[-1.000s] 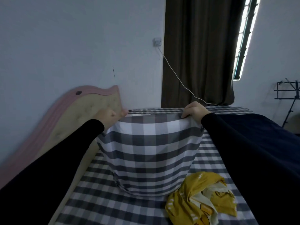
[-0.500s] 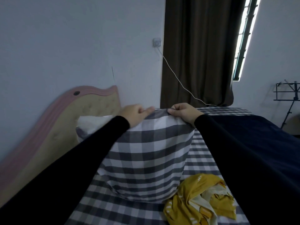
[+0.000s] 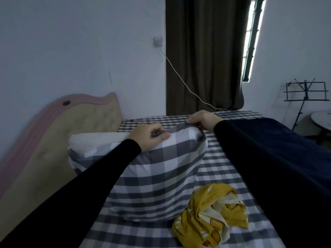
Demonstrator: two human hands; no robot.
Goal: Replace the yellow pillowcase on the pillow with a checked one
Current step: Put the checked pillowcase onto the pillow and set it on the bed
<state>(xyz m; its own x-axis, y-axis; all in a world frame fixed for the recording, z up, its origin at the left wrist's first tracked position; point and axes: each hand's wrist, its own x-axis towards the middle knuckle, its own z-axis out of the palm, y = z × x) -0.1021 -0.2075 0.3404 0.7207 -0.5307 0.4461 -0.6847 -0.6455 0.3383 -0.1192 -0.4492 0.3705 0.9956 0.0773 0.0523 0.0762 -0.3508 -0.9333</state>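
The pillow stands on the bed inside a grey-and-white checked pillowcase; its white top still shows at the left, near the headboard. My left hand pinches the dark upper hem of the checked pillowcase at the middle. My right hand grips the same hem at the pillow's right corner. The yellow pillowcase lies crumpled on the bed in front of the pillow, to the right.
The bed carries a checked sheet and a dark blue blanket on the right. A pink-and-beige headboard is on the left. A white cable runs from a wall socket to the bed. A music stand is far right.
Both hands have come closer together and lowered along the hem. The pillow has tipped toward the headboard and its white top now shows at the left.
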